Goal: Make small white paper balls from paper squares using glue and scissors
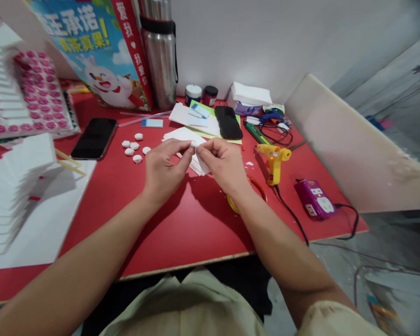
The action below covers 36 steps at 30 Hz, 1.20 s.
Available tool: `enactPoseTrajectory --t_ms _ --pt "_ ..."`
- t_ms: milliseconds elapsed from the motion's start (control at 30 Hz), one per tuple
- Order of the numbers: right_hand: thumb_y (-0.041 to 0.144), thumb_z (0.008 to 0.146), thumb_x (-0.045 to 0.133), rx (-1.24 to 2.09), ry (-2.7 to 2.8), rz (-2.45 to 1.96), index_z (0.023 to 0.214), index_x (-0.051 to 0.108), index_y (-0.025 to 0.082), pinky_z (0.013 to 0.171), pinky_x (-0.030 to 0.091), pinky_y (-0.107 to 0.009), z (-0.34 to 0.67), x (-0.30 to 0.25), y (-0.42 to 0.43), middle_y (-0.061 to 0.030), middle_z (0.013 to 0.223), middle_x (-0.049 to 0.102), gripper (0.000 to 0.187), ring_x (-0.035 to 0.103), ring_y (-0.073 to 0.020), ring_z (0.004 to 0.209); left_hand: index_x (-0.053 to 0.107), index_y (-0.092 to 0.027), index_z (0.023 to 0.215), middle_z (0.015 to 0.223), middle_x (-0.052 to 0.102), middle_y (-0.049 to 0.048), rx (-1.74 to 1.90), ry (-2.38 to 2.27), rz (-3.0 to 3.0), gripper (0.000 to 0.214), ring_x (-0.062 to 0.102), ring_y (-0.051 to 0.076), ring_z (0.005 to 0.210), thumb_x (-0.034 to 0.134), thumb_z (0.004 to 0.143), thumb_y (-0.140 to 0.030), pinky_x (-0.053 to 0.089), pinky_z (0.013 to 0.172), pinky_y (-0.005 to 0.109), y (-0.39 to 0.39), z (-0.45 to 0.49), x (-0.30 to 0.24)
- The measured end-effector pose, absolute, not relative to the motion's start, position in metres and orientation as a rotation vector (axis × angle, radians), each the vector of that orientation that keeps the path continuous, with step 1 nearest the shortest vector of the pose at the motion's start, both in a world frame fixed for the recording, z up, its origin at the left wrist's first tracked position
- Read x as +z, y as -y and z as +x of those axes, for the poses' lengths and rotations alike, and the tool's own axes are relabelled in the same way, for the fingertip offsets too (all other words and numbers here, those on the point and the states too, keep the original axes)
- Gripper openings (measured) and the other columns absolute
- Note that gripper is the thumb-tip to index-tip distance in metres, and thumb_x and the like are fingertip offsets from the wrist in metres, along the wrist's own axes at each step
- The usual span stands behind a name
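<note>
Left hand [168,165] and right hand [224,163] hold 1 small white piece [193,144] in narrow fingertip pinches, just off view centre toward 11 o'clock; its shape is mostly covered. Right wrist [243,191] partly hides a red-and-yellow ring [260,185] at the hand's 5 o'clock; white papers [178,134] beyond are part-masked.

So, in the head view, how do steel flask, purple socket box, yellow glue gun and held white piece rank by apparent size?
Largest: steel flask
Purple socket box
Yellow glue gun
Smallest: held white piece, partly hidden
</note>
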State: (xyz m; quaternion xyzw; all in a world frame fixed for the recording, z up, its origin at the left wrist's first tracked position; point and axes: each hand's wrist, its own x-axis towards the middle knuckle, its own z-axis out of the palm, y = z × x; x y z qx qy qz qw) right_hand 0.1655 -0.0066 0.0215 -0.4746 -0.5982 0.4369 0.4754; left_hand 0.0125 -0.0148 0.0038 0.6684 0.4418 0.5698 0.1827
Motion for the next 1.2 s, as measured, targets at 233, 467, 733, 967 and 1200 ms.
enactPoseTrajectory --t_ms 233,467,733,967,1200 --pt "0.042 0.082 0.071 1.300 1.296 -1.166 0.079 0.063 0.019 0.048 0.037 -0.022 0.165 0.021 0.004 0.0032 0.065 0.059 0.025 0.050 -0.0096 0.055 0.081 -0.021 0.092 0.091 0.081 0.0047 1.551 -1.266 1.676 0.013 0.073 0.021 0.083 0.073 0.088 -0.031 0.059 0.079 0.035 0.012 0.013 0.001" --pt "0.041 0.090 0.067 0.792 1.564 -1.221 0.080 0.063 0.020 0.067 0.045 -0.028 0.158 0.019 0.014 0.0004 0.073 0.065 0.024 0.056 -0.0137 0.070 0.080 -0.022 0.098 0.097 0.080 0.0066 1.607 -1.408 2.093 0.020 0.073 0.023 0.093 0.061 0.097 -0.029 0.056 0.091 0.038 0.016 0.015 -0.001" --pt "0.028 0.084 0.066 0.759 1.565 -1.204 0.076 0.061 0.020 0.068 0.045 -0.028 0.168 0.024 0.009 0.0011 0.074 0.065 0.013 0.057 -0.0137 0.071 0.080 -0.022 0.109 0.107 0.081 0.0075 1.586 -1.145 2.091 0.023 0.074 0.023 0.101 0.062 0.099 -0.030 0.056 0.096 0.037 0.018 0.015 -0.006" --pt "0.032 0.088 0.065 0.892 1.677 -1.148 0.081 0.064 0.019 0.065 0.046 -0.028 0.175 0.030 0.008 -0.0002 0.076 0.068 0.014 0.059 -0.0141 0.069 0.082 -0.025 0.108 0.098 0.082 0.0051 1.492 -1.110 1.673 0.024 0.075 0.023 0.092 0.075 0.089 -0.037 0.061 0.087 0.038 0.015 0.012 0.000" --pt "0.040 0.092 0.066 0.940 1.717 -1.082 0.089 0.068 0.019 0.066 0.050 -0.028 0.176 0.029 0.010 -0.0022 0.084 0.072 0.021 0.063 -0.0148 0.074 0.080 -0.025 0.111 0.099 0.079 0.0057 1.504 -1.090 1.813 0.024 0.073 0.022 0.092 0.067 0.095 -0.037 0.058 0.088 0.037 0.015 0.009 0.001"
